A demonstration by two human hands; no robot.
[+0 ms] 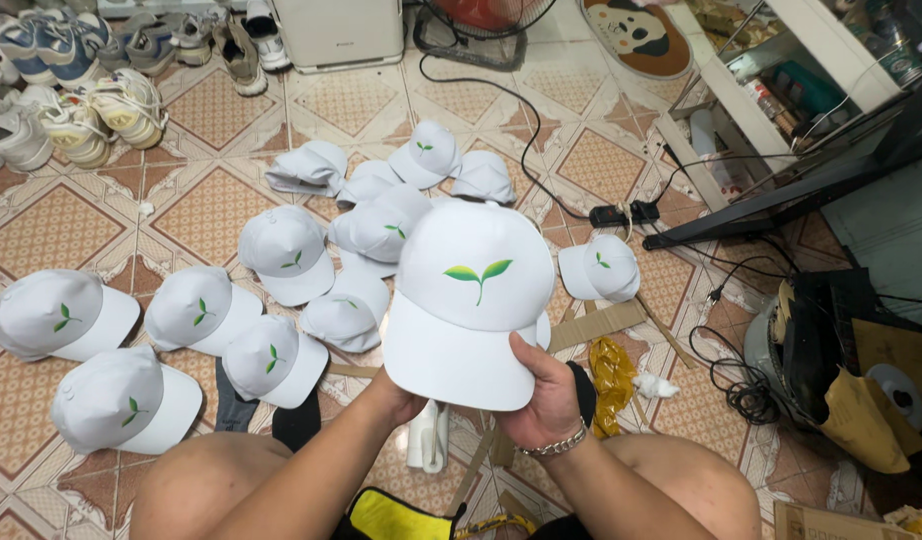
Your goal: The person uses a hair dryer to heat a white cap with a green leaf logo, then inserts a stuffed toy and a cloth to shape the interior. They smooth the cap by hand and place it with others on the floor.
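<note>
Here, from the head camera, we hold a white cap (pixel 471 300) with a green sprout mark up at the centre of the view. Our right hand (pixel 543 392) grasps its brim from about five o'clock, thumb on top. Our left hand (pixel 396 398) sits under the brim at seven o'clock, mostly hidden, so we cannot tell its grip. More white caps (pixel 281 290) lie on the tiled floor (pixel 81 220) from eight to twelve o'clock. Shoes (pixel 76 100) sit at ten o'clock, a black power strip (pixel 624 213) at two.
</note>
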